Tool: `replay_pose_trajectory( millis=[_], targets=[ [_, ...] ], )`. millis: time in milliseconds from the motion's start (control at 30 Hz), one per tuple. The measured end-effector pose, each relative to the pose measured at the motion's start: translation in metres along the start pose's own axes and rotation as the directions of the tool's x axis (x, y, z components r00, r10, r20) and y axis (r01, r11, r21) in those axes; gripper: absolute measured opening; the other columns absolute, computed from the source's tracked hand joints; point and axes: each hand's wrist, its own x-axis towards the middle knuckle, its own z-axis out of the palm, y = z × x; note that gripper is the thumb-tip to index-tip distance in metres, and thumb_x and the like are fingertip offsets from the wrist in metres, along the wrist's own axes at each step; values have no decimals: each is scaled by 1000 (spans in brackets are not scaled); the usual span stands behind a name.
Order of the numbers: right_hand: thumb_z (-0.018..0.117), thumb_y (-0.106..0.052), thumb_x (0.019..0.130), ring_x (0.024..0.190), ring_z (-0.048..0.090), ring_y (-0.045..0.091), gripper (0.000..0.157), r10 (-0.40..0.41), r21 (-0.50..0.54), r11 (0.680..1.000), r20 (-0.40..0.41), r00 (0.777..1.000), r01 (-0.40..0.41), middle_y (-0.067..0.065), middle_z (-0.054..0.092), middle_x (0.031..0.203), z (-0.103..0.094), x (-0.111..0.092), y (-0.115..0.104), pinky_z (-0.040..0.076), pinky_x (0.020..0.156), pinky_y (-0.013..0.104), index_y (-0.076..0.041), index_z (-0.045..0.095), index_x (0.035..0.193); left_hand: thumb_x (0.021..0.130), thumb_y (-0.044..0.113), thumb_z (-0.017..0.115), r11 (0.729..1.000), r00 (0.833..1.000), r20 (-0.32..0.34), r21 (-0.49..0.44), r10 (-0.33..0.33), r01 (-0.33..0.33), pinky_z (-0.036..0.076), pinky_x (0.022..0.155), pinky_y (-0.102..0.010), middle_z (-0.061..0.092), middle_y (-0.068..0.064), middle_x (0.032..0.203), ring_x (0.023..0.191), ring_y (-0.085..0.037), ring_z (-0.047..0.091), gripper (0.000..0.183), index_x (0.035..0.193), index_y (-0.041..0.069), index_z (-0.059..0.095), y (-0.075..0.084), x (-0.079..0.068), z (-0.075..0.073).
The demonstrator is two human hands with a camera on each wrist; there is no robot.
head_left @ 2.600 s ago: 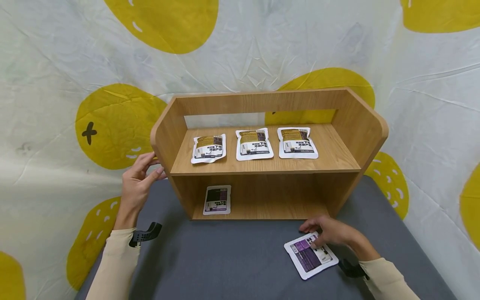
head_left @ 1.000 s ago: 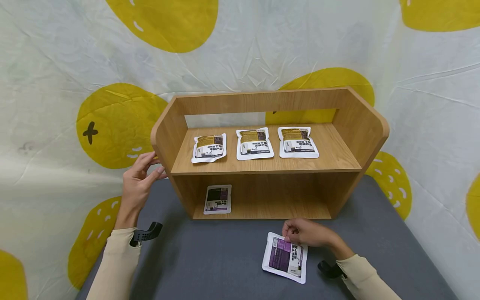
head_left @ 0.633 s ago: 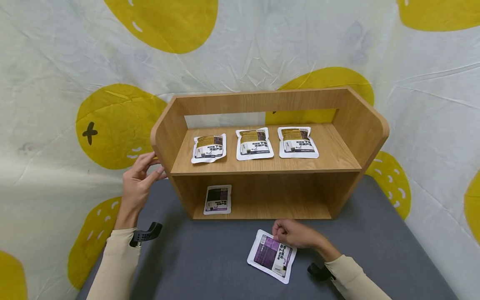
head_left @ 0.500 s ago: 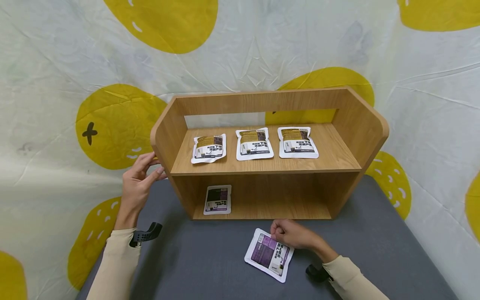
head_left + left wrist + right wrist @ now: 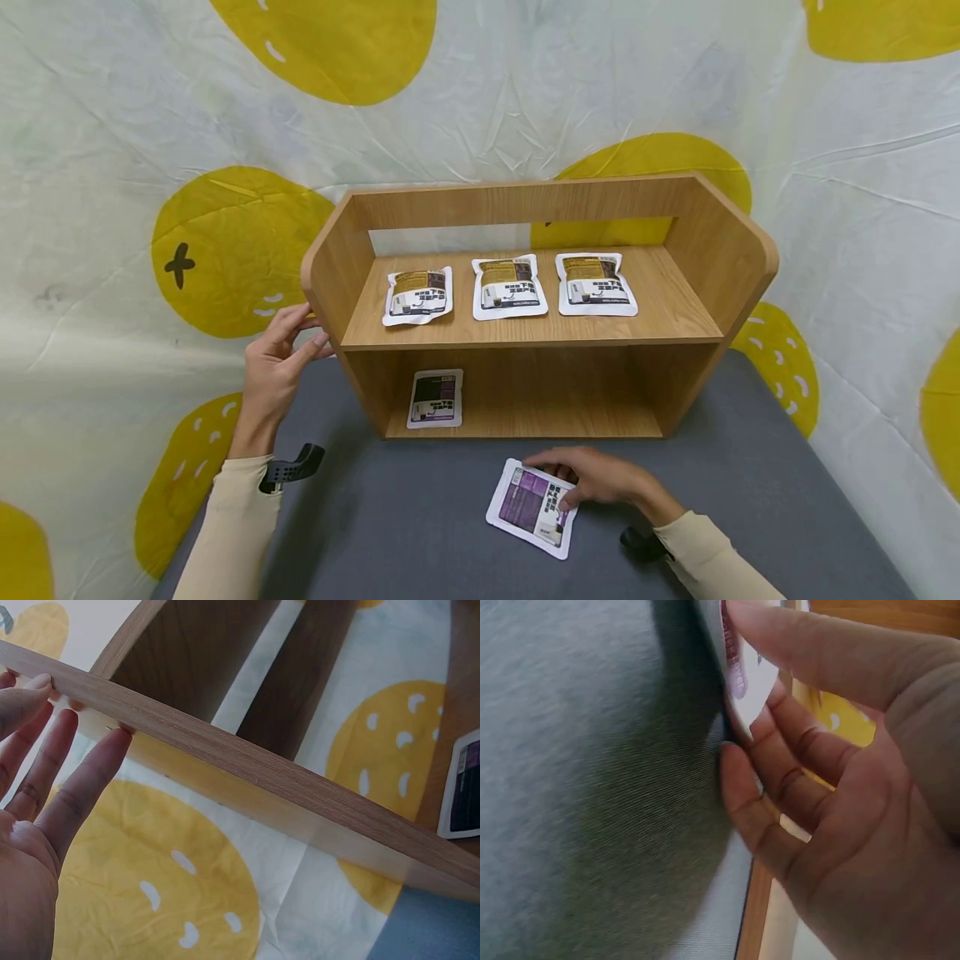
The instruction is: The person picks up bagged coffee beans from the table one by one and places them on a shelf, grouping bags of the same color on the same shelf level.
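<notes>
A white pouch with a purple label (image 5: 517, 502) lies at a slant near the dark grey table's middle, in front of the wooden shelf unit (image 5: 682, 304). My right hand (image 5: 600, 477) pinches its right side, thumb on the printed face. In the right wrist view the fingers of that hand (image 5: 855, 802) curl behind the pouch's edge (image 5: 759, 675). At the unit's left side my left hand (image 5: 273, 367) touches the panel. In the left wrist view its straight fingers (image 5: 90, 784) rest against the panel's outer face, with the thumb at the front edge.
On the upper shelf, three white pouches with gold labels, left (image 5: 417, 297), middle (image 5: 510, 288) and right (image 5: 597, 285), lie in a row. A dark-and-purple pouch (image 5: 435, 400) lies at the lower shelf's left. Behind hangs a white cloth (image 5: 480, 100) with yellow shapes.
The purple-label pouch has slid left across the table with my right hand and turned. Most recently the right fingers have spread and the thumb has shifted over its face. My left hand stays put.
</notes>
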Motion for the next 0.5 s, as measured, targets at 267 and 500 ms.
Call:
replay_pose_trajectory(
  millis=[267,500],
  targets=[
    [79,-14,86,109,62,10,50,-133,-59,989,-16,991,132,5,70,126,6,0,7,53,92,25,-12,68,135,88,-27,55,1000,1000,-1,-5,7,-7,65,75,-34,57,-17,131,115,-25,61,54,140,-14,51,-1,1,0],
    [78,-13,88,86,63,4,15,-39,77,996,-176,984,53,2,77,102,17,6,9,54,71,17,-9,79,103,89,-27,56,1000,1000,-4,13,-3,3,64,76,-34,57,-17,131,115,-25,61,54,141,-12,52,-1,0,-1]
  ],
)
